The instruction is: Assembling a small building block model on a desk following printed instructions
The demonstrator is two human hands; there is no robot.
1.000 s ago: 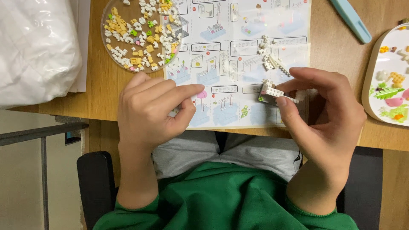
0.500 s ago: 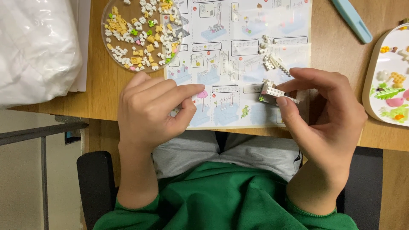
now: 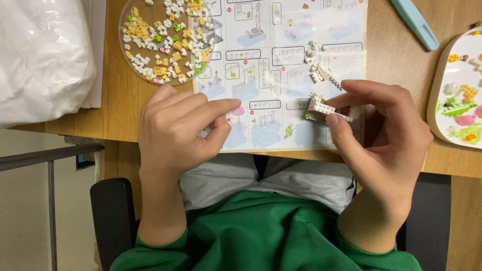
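We record a small white and grey block model (image 3: 319, 109) held just above the near edge of the instruction sheet (image 3: 281, 75), pinched between the thumb and forefinger of the right hand (image 3: 384, 135); the remaining fingers of that hand curl loosely around it, so the hand is closed on the model and on nothing else. The left hand (image 3: 178, 128) rests on the sheet's left edge, fingers drawn together and forefinger extended toward the model without touching it; whether a small piece sits under its fingertips we cannot tell. Just beyond the model, a few loose white blocks (image 3: 317, 69) lie on the sheet; the sheet lies flat on a wooden table (image 3: 120, 108). At the far left of the sheet we note a clear round dish (image 3: 163, 40) of white, yellow and green pieces, overlapping its corner; further left, a white plastic bag (image 3: 42, 55). To the right we see a pale blue tool (image 3: 414, 22) and, at the edge, a white tray (image 3: 462, 95) with coloured pieces.
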